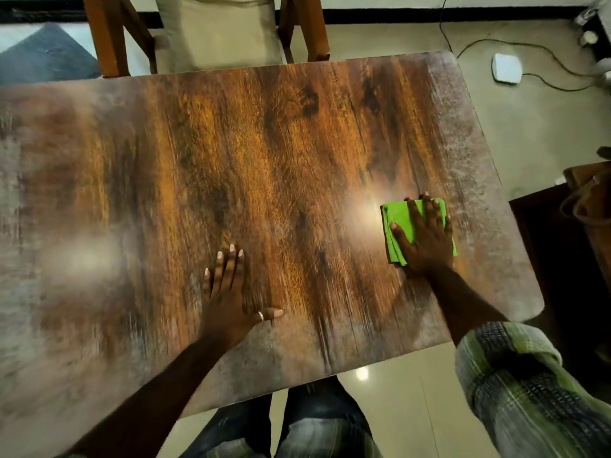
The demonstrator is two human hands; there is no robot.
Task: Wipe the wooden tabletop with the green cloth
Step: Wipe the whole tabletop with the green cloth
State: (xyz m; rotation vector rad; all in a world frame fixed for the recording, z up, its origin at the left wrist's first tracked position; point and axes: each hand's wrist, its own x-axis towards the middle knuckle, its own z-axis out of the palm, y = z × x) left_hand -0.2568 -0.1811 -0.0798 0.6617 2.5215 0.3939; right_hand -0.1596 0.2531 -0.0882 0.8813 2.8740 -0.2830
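Near the table's right edge, the right hand (426, 236) lies flat, fingers straight, pressing the folded green cloth (401, 226) onto the tabletop (264, 153). The left hand (231, 292) rests palm-down near the middle front, fingers straight, thumb spread and wearing a ring (261, 316). A chair (215, 31) stands at the far side; a white device (506, 68) lies on the floor.

Motion blur smears the brown wooden tabletop (264, 153), cut off at the frame's left edge, and the right hand (426, 239) covers half the folded green cloth (398, 217).
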